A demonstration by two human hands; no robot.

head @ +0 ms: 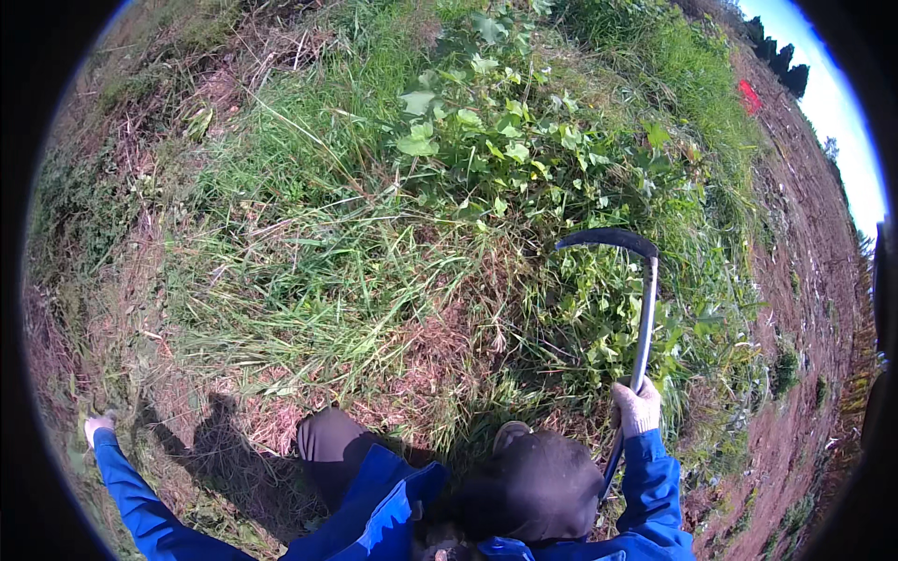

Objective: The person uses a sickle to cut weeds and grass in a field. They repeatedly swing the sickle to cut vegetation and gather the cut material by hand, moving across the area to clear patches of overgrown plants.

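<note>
My right hand (637,408), in a light knitted glove, grips the long handle of a sickle (646,319). The handle's lower end runs down beside my right knee. At the top, the dark curved blade (609,237) points left over low leafy plants (603,301). Far out to the left is my left hand (99,426), low over dry ground; it looks small, and I cannot make out its fingers or anything in them. Cut or flattened grass (330,308) lies in front of my knees.
Broad-leaved plants (491,133) and tall green grass (715,98) stand ahead. Brown bare field (807,231) stretches along the right, with a red object (749,97) far off. Dry stalks (295,52) lie at the upper left. My shadow (231,449) falls to the left.
</note>
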